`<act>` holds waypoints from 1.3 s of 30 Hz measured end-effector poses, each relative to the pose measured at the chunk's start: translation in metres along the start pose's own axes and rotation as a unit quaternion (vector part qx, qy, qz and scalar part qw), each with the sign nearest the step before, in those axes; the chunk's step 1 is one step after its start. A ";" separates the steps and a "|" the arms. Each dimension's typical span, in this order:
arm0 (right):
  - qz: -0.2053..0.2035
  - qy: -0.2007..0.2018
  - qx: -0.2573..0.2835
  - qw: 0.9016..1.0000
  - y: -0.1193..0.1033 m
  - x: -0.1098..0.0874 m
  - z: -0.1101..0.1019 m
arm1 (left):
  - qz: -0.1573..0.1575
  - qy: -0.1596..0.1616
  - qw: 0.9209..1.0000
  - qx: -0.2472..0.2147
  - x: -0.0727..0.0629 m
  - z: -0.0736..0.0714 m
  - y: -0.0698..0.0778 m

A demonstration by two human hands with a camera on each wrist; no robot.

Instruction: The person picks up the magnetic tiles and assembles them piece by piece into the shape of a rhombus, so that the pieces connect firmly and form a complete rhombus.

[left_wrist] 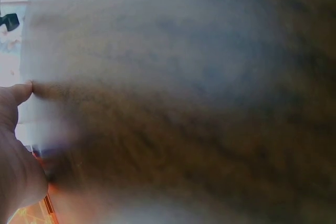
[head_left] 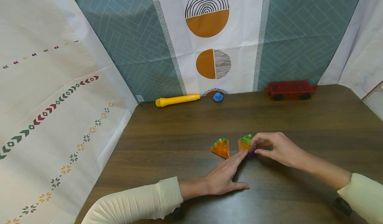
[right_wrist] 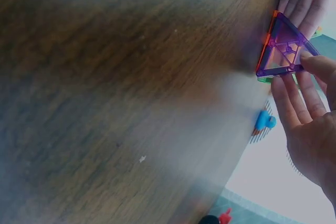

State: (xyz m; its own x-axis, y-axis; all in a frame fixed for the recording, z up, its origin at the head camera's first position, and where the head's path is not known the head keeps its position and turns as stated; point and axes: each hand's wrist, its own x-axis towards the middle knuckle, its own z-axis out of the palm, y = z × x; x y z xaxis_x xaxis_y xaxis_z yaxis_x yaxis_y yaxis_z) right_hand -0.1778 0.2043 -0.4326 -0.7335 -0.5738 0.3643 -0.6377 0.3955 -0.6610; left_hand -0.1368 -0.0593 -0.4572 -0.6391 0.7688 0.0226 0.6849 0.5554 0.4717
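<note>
A purple triangular tile (right_wrist: 287, 71), see-through with a ribbed frame, is pinched between the thumb and fingers of my right hand (head_left: 279, 149). It stands against an orange and green tile piece (head_left: 245, 143) on the table. With fingers stretched out, my left hand (head_left: 222, 175) reaches to the near side of that piece, its fingertips touching there. Just left of it sits a second orange and green piece (head_left: 220, 148), close beyond the left fingers. In the left wrist view, the left hand (left_wrist: 21, 177) shows only at the edge, with orange tile (left_wrist: 50, 208) beneath it.
Along the back of the brown table (head_left: 149, 130) lie a yellow toy microphone (head_left: 178, 100), a small blue knob-like piece (head_left: 218, 97) and a red wheeled toy wagon base (head_left: 289, 90). Patterned cloths hang behind and on the left (head_left: 74, 117).
</note>
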 end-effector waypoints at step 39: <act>0.029 -0.123 0.110 0.986 0.027 0.005 -0.016 | -0.051 0.141 0.988 -0.029 0.023 0.005 0.016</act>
State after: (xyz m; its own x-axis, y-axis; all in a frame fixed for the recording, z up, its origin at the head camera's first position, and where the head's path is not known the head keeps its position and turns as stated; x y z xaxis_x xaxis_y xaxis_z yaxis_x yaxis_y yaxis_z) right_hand -0.2024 0.2235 -0.4384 -0.6708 -0.7223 0.1682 -0.5093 0.2838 -0.8125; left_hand -0.1389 -0.0317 -0.4532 -0.7811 0.5865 0.2144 0.5967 0.5997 0.5332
